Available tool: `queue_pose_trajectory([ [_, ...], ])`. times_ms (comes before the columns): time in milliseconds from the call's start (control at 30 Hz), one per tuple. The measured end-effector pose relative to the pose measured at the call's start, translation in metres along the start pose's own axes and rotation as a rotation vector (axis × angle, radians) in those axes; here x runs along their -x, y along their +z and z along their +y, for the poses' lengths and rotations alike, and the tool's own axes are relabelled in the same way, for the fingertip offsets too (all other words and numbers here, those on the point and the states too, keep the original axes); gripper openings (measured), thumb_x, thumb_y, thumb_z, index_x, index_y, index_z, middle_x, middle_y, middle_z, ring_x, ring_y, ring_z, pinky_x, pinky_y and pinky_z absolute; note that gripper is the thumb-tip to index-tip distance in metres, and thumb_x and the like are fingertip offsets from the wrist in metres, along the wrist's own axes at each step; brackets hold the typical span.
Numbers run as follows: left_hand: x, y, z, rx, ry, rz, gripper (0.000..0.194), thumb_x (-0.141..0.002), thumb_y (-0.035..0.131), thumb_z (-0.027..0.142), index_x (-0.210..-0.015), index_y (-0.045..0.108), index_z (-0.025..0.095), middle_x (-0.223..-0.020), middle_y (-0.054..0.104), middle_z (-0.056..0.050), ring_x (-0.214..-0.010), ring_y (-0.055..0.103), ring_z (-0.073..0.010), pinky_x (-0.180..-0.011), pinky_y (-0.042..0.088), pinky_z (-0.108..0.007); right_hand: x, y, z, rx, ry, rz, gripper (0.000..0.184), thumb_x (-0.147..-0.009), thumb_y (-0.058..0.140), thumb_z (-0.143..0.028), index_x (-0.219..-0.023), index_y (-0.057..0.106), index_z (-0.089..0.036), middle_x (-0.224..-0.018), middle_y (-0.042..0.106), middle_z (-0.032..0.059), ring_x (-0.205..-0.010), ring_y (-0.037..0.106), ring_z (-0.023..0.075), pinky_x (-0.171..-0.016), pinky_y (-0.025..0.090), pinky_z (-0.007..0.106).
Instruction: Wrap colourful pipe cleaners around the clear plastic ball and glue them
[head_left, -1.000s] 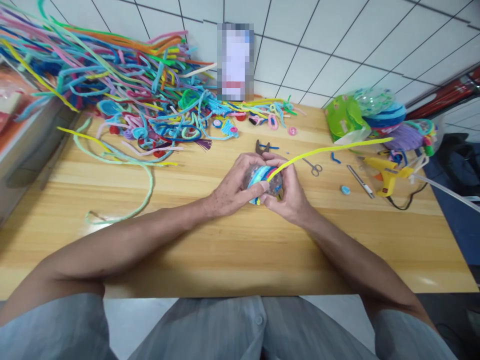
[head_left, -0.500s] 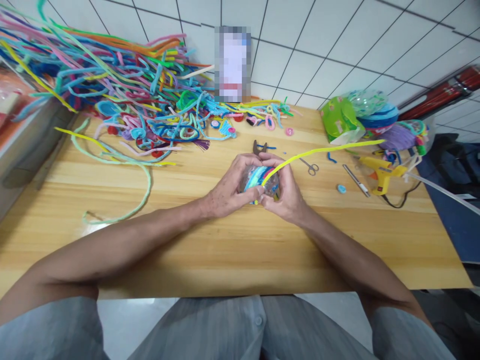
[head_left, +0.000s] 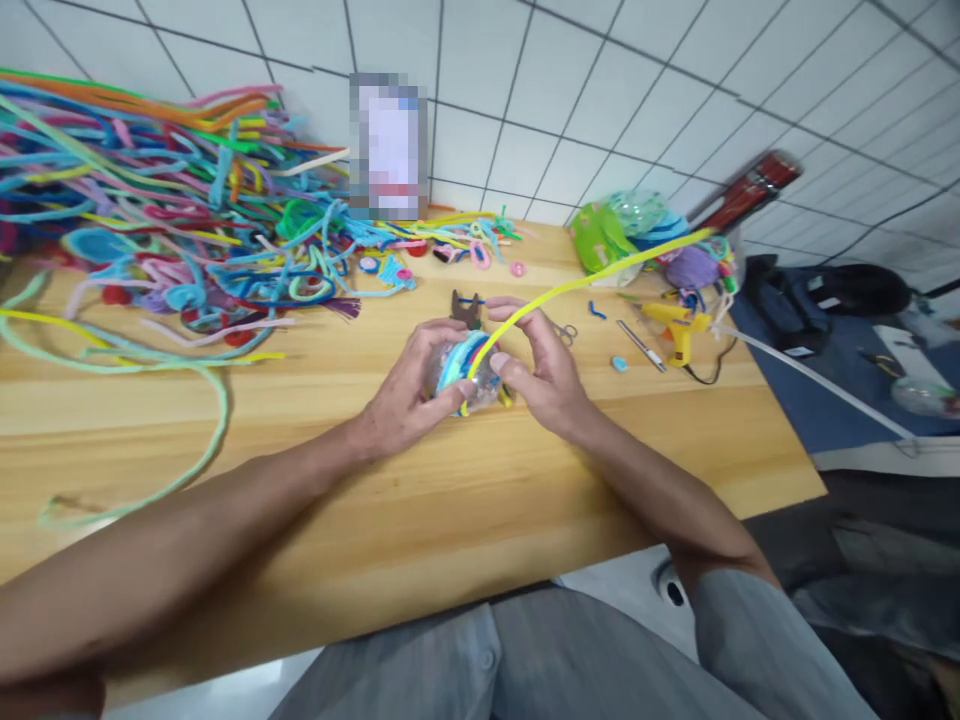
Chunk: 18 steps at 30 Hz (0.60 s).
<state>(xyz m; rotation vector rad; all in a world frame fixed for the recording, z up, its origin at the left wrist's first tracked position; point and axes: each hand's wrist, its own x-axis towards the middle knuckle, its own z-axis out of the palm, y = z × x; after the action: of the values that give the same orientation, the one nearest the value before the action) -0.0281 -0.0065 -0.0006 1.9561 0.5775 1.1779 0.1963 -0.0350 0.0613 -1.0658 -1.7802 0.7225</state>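
Note:
My left hand [head_left: 405, 396] grips a clear, rounded plastic piece [head_left: 487, 388] from its left side, thumb on the near face. Bands of light blue, mint, dark blue and red pipe cleaner wrap around that piece. A long yellow pipe cleaner [head_left: 592, 273] rises from beside my left thumb and stretches far to the right. My right hand [head_left: 551, 375] is at the right of the piece, thumb and fingers apart; whether its thumb touches the piece I cannot tell. Just beyond lie dark-jawed pliers [head_left: 466, 308], partly hidden, and small scissors [head_left: 566, 334].
A big heap of coloured pipe cleaners [head_left: 172, 200] fills the back left. A blurred-out phone-like panel [head_left: 388, 150] leans on the tiled wall. To the right are a cutter knife [head_left: 641, 346], a yellow glue gun [head_left: 679, 330], a blue button-like disc [head_left: 619, 364] and a green packet [head_left: 598, 242].
My right hand has loosened from the wrapped plastic piece and spread its fingers. My left hand keeps its hold. The whole view has turned to the right.

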Motion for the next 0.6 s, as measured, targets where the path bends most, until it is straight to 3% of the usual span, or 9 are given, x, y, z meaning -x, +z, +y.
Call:
queue_pose_trajectory([
  [100, 0.002, 0.001, -0.001, -0.014, 0.011, 0.021, 0.05, -0.105, 0.072, 0.043, -0.149, 0.051, 0.03, -0.152, 0.057, -0.014, -0.145, 0.059, -0.0326, -0.123, 0.053, -0.058, 0.003, -0.025, 0.002, 0.176, 0.043, 0.015, 0.034, -0.099, 0.071, -0.038, -0.131, 0.068, -0.029, -0.146, 0.072, 0.0082, -0.142, 0.064, 0.0301, -0.125, 0.048, 0.054],
  [200, 0.002, 0.002, -0.002, -0.012, 0.011, 0.057, 0.049, -0.104, 0.073, 0.043, -0.148, 0.053, 0.031, -0.15, 0.058, -0.013, -0.144, 0.059, -0.0336, -0.122, 0.054, -0.061, 0.021, -0.063, 0.024, 0.346, 0.09, 0.133, 0.03, -0.095, 0.073, -0.038, -0.124, 0.072, -0.028, -0.136, 0.077, 0.0079, -0.131, 0.069, 0.0292, -0.119, 0.052, 0.053],
  [333, 0.002, 0.005, -0.005, 0.006, -0.013, 0.083, 0.05, -0.104, 0.073, 0.045, -0.148, 0.054, 0.03, -0.151, 0.058, -0.013, -0.144, 0.059, -0.0334, -0.123, 0.053, -0.061, 0.07, -0.14, 0.077, 0.474, 0.345, 0.474, 0.031, -0.088, 0.077, -0.049, -0.105, 0.068, -0.024, -0.106, 0.075, 0.0048, -0.101, 0.072, 0.0266, -0.098, 0.06, 0.052],
  [433, 0.001, 0.005, -0.005, 0.003, -0.025, 0.064, 0.051, -0.105, 0.073, 0.046, -0.149, 0.053, 0.03, -0.153, 0.057, -0.014, -0.146, 0.058, -0.0336, -0.125, 0.051, -0.062, 0.106, -0.199, 0.115, 0.687, 0.453, 0.824, 0.043, -0.079, 0.085, -0.055, -0.101, 0.062, -0.026, -0.102, 0.069, 0.0051, -0.098, 0.066, 0.0271, -0.097, 0.058, 0.054],
  [500, -0.001, 0.005, -0.005, 0.007, -0.024, 0.044, 0.052, -0.105, 0.072, 0.047, -0.149, 0.051, 0.03, -0.153, 0.057, -0.014, -0.147, 0.057, -0.0338, -0.126, 0.05, -0.063, 0.117, -0.228, 0.133, 0.716, 0.455, 0.87, 0.046, -0.078, 0.085, -0.057, -0.102, 0.059, -0.028, -0.106, 0.066, 0.0059, -0.105, 0.064, 0.031, -0.105, 0.053, 0.064],
  [600, -0.002, 0.004, -0.004, 0.009, -0.006, 0.024, 0.052, -0.105, 0.072, 0.048, -0.149, 0.051, 0.03, -0.153, 0.056, -0.015, -0.149, 0.057, -0.0344, -0.126, 0.05, -0.064, 0.112, -0.252, 0.148, 0.676, 0.4, 0.749, 0.044, -0.08, 0.082, -0.062, -0.096, 0.059, -0.028, -0.089, 0.063, 0.0024, -0.09, 0.065, 0.031, -0.092, 0.056, 0.064],
])
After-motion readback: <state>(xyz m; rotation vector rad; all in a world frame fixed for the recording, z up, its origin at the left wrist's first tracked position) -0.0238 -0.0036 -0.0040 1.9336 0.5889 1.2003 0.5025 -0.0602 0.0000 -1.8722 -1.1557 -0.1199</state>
